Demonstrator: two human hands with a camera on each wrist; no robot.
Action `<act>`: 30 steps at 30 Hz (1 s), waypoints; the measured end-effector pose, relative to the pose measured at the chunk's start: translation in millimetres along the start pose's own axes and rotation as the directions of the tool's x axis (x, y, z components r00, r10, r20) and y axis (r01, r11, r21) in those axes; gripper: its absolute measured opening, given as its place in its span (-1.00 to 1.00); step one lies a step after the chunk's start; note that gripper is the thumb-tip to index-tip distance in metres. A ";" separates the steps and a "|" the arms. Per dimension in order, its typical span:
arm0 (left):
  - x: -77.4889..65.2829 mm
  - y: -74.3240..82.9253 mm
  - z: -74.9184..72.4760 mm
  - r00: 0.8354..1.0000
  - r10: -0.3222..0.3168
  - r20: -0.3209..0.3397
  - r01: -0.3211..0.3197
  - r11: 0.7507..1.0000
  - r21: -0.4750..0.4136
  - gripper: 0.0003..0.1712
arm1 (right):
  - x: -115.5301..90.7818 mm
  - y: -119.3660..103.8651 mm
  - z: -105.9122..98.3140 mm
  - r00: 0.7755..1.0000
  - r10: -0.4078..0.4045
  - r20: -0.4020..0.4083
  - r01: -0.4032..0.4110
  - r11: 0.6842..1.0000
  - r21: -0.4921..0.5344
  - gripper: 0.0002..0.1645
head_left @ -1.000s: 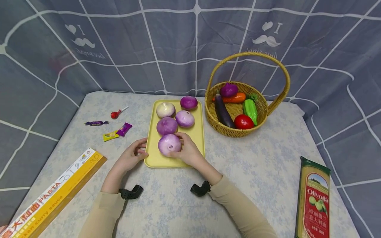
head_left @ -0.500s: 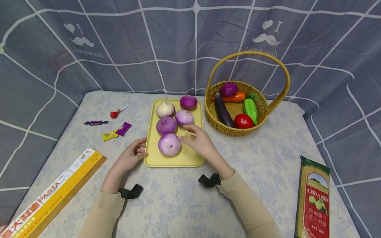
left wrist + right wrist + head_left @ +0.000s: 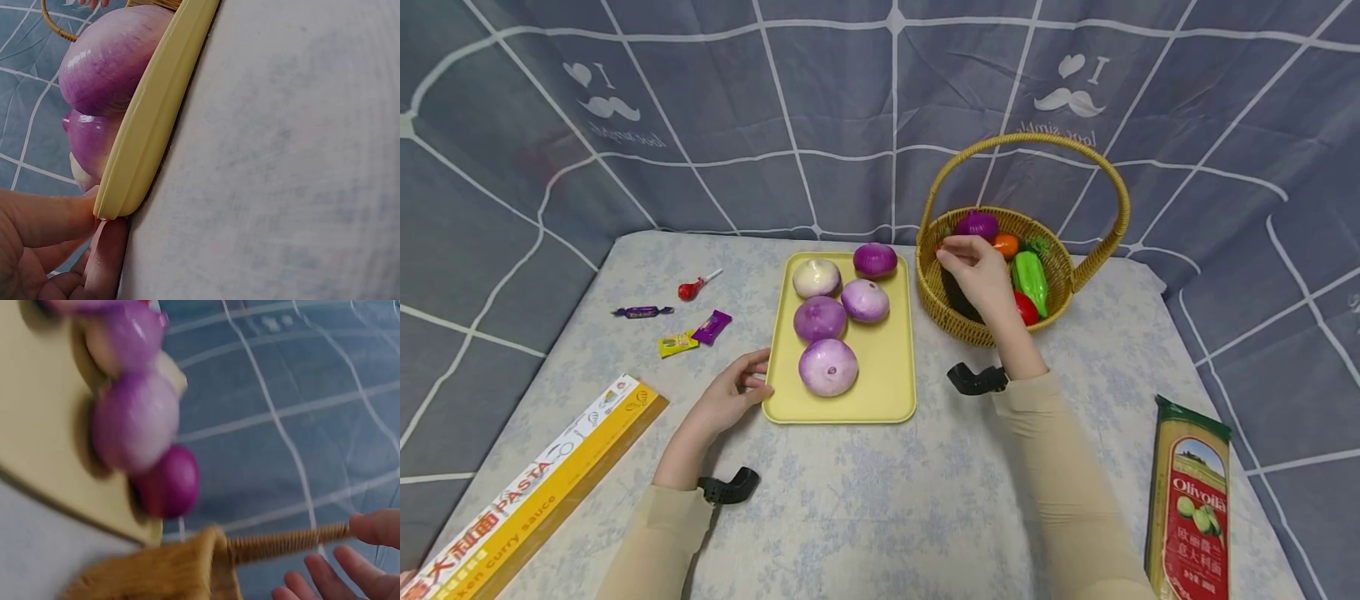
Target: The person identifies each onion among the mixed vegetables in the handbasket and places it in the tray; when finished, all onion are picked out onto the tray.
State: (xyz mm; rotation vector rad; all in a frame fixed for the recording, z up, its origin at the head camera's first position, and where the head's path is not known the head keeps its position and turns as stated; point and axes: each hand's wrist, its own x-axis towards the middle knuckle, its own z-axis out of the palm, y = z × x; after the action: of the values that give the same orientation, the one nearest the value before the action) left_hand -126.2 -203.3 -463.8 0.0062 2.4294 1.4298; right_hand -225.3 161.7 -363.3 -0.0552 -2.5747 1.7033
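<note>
My left hand (image 3: 724, 402) pinches the left rim of a yellow tray (image 3: 883, 392); in the left wrist view the thumb (image 3: 53, 219) lies over the edge, a finger below it. Several onions sit on the tray: a large pale purple onion (image 3: 828, 367) at the front, others behind, one whitish onion (image 3: 817, 277) at back left. My right hand (image 3: 983, 279) hovers over a wicker basket (image 3: 958, 327), its fingers loosely bent with nothing between them. It covers most of the eggplant. A purple onion (image 3: 977, 224), carrot (image 3: 1006, 245), green pepper (image 3: 1032, 282) and tomato (image 3: 1026, 308) show around it.
The basket's tall handle (image 3: 1030, 137) arches above it. Left of the tray lie a lollipop (image 3: 691, 289) and several wrapped candies (image 3: 711, 327). A long pasta box (image 3: 542, 492) lies at front left, a spaghetti packet (image 3: 1191, 500) at front right. A grey curtain (image 3: 850, 108) hangs behind.
My right hand has let go of the front onion, leaving it on the tray, and moved right and away from me to above the basket. The left hand stays at the tray's rim.
</note>
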 end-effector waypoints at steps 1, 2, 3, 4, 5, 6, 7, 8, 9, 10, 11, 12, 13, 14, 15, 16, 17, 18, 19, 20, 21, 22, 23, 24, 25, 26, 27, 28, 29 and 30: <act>0.1 -0.3 0.0 1.000 -0.002 0.000 0.002 1.000 0.000 -0.29 | 5.7 1.2 -3.1 1.000 0.014 -0.026 -0.014 1.000 0.005 -0.53; 0.3 -0.7 0.2 1.000 -0.004 0.000 0.004 1.000 0.000 -0.29 | 11.2 2.6 -5.9 0.998 0.031 -0.051 -0.030 0.999 0.013 -0.52; 0.4 -1.3 0.2 1.000 -0.006 0.000 0.006 1.000 -0.001 -0.29 | 16.4 4.0 -8.3 0.996 0.050 -0.079 -0.049 0.999 0.021 -0.51; 0.6 -1.8 0.2 1.000 -0.008 -0.001 0.008 1.000 -0.001 -0.29 | 21.3 5.8 -10.6 0.992 0.070 -0.109 -0.067 0.997 0.027 -0.50; 0.7 -2.2 0.2 1.000 -0.008 0.000 0.008 1.000 -0.003 -0.29 | 26.3 8.2 -12.5 0.986 0.088 -0.139 -0.084 0.996 0.037 -0.47; 0.9 -2.5 0.2 1.000 -0.007 -0.001 0.007 1.000 -0.004 -0.29 | 30.8 10.5 -14.0 0.980 0.107 -0.166 -0.100 0.994 0.049 -0.45; 1.0 -2.8 0.2 1.000 -0.004 -0.001 0.004 1.000 -0.005 -0.29 | 34.6 12.7 -15.5 0.974 0.124 -0.191 -0.115 0.992 0.055 -0.42; 1.0 -2.9 0.1 1.000 -0.004 -0.001 0.004 1.000 -0.007 -0.28 | 38.1 14.8 -16.5 0.967 0.140 -0.212 -0.130 0.990 0.060 -0.39; 1.0 -2.9 -0.1 1.000 -0.003 -0.001 0.003 1.000 -0.008 -0.28 | 41.2 16.5 -17.1 0.961 0.155 -0.228 -0.143 0.987 0.067 -0.36; 0.9 -2.8 -0.1 1.000 -0.002 -0.002 0.002 1.000 -0.008 -0.28 | 44.0 18.0 -17.5 0.956 0.168 -0.241 -0.153 0.985 0.077 -0.33; 0.8 -2.6 -0.2 1.000 0.000 -0.002 0.000 1.000 -0.008 -0.28 | 46.5 19.0 -17.5 0.951 0.183 -0.248 -0.167 0.982 0.085 -0.30; 0.7 -2.3 -0.2 1.000 0.001 -0.002 -0.001 1.000 -0.008 -0.28 | 48.5 19.5 -17.3 0.948 0.196 -0.251 -0.179 0.980 0.090 -0.26; 0.6 -2.0 -0.2 1.000 0.000 -0.002 0.000 1.000 -0.007 -0.28 | 50.5 19.9 -17.0 0.945 0.207 -0.252 -0.190 0.978 0.091 -0.23; 0.5 -1.6 -0.2 1.000 -0.002 -0.003 0.002 1.000 -0.004 -0.28 | 52.9 20.0 -16.3 0.942 0.216 -0.257 -0.198 0.976 0.093 -0.19; 0.5 -1.2 0.0 1.000 -0.002 -0.003 0.002 1.000 -0.002 -0.28 | 55.2 20.1 -15.6 0.939 0.224 -0.262 -0.205 0.974 0.098 -0.16; 0.4 -0.9 0.1 1.000 -0.002 -0.005 0.002 1.000 -0.002 -0.28 | 57.8 20.0 -14.7 0.935 0.231 -0.269 -0.211 0.972 0.099 -0.13; 0.3 -0.7 0.2 1.000 -0.003 -0.005 0.003 1.000 -0.003 -0.28 | 60.3 19.5 -13.7 0.931 0.240 -0.276 -0.220 0.970 0.102 -0.10; 0.3 -0.7 0.4 1.000 -0.003 -0.006 0.003 1.000 -0.002 -0.28 | 62.7 19.4 -12.7 0.926 0.248 -0.285 -0.227 0.968 0.104 -0.08; 0.4 -0.8 0.5 1.000 -0.002 -0.007 0.002 1.000 -0.003 -0.28 | 65.3 19.5 -11.6 0.919 0.260 -0.297 -0.237 0.965 0.111 -0.05; 0.6 -1.1 0.7 1.000 0.001 -0.008 -0.001 1.000 -0.004 -0.28 | 67.5 19.8 -10.6 0.911 0.272 -0.309 -0.249 0.962 0.112 -0.04; 0.9 -1.4 1.0 1.000 0.002 -0.008 -0.002 1.000 -0.006 -0.28 | 69.6 20.5 -9.5 0.905 0.285 -0.317 -0.262 0.958 0.115 -0.02; 1.2 -2.0 1.2 1.000 0.002 -0.008 -0.002 1.000 -0.008 -0.29 | 71.4 21.2 -8.4 0.898 0.298 -0.324 -0.277 0.955 0.108 -0.01; 1.3 -2.6 1.3 1.000 0.001 -0.006 -0.001 1.000 -0.007 -0.29 | 72.8 22.0 -7.1 0.892 0.310 -0.329 -0.292 0.951 0.106 0.00; 1.4 -3.0 1.5 1.000 0.001 -0.005 -0.001 1.000 -0.005 -0.29 | 74.0 23.3 -5.7 0.886 0.321 -0.334 -0.305 0.947 0.102 0.02; 1.5 -3.5 1.7 1.000 -0.004 -0.004 0.004 1.000 -0.006 -0.29 | 75.0 24.6 -4.3 0.882 0.327 -0.339 -0.313 0.945 0.097 0.03; 1.5 -3.8 2.0 1.000 -0.009 -0.006 0.009 1.000 -0.005 -0.29 | 75.5 25.7 -2.7 0.879 0.332 -0.341 -0.320 0.943 0.093 0.04; 1.3 -4.0 2.2 1.000 -0.015 -0.007 0.015 1.000 -0.005 -0.29 | 75.7 26.6 -1.2 0.877 0.337 -0.342 -0.324 0.941 0.096 0.06; 1.2 -4.4 2.4 1.000 -0.018 -0.008 0.018 1.000 -0.004 -0.29 | 76.0 27.9 0.3 0.876 0.341 -0.342 -0.329 0.940 0.097 0.07; 1.0 -4.5 2.6 1.000 -0.015 -0.009 0.015 1.000 -0.002 -0.29 | 76.0 28.9 1.7 0.873 0.347 -0.343 -0.331 0.938 0.105 0.08; 1.0 -4.6 3.1 1.000 -0.013 -0.011 0.013 1.000 -0.003 -0.29 | 76.2 30.3 2.9 0.870 0.352 -0.346 -0.334 0.936 0.114 0.09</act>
State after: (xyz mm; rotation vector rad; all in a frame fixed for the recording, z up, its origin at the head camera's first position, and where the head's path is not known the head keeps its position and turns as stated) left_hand -125.6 -202.7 -469.4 -0.0186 2.4315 1.4318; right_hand -301.5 175.4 -390.4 -0.7942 -2.3415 1.6598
